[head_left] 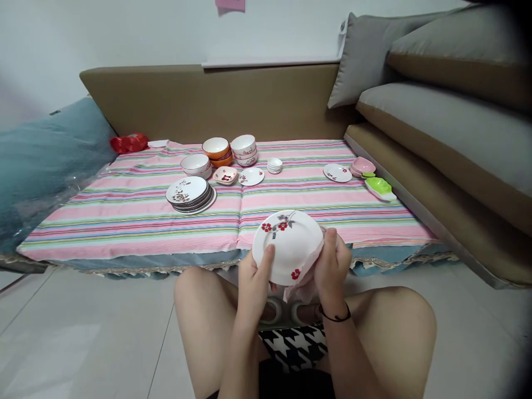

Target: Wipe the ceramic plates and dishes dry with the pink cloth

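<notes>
In the head view, the person's forearms reach forward between the bare knees, both hands raised in front of a pink striped cover [199, 231]. The left hand [252, 279] grips the near-left rim of a glossy white round plate [288, 244], thumb laid flat on its face. The right hand [332, 267] — a thin dark band [341, 318] at its wrist — pinches a limp, pale pink cloth [305, 281] against the plate's right edge. Red flowers and grey leaves decorate the plate, held tilted above the lap — near the cover's front edge.
</notes>
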